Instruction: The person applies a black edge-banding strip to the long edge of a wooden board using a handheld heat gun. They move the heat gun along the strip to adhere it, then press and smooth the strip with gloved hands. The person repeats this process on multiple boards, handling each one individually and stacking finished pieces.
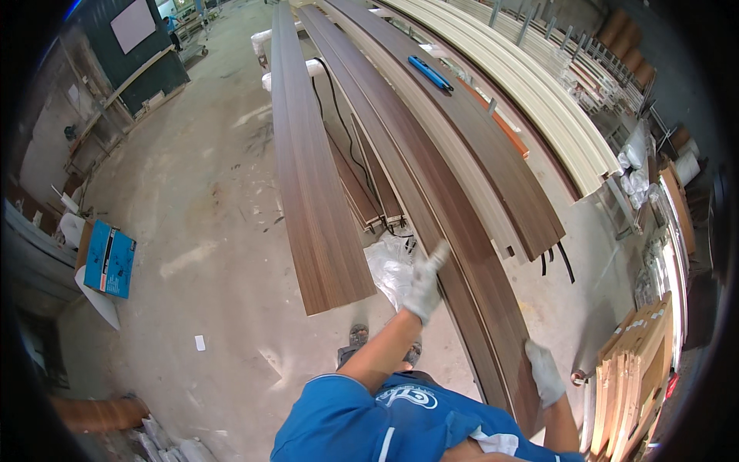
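A long dark brown wood-grain board [463, 219] with a lengthwise groove runs away from me, its near end beside my body. At its left edge is my left hand [425, 286] in a whitish glove, one digit stretched along the edge and the other fingers partly hidden and a little smeared. Closer to me, my right hand [546, 374], also gloved, is closed against the right edge, its fingertips out of sight. To the left lies a wide brown board [319, 192]. On the right, another brown board [493, 142] carries a blue tool [429, 73], perhaps a cutter.
Cream profiles [531, 85] lie beyond the boards at right. Padded white supports [289, 77] and a dark cable [346, 127] show between boards. Clear plastic wrap [391, 266] is on the floor. Wooden panels [635, 366] lean at right; a blue box [109, 259] stands left.
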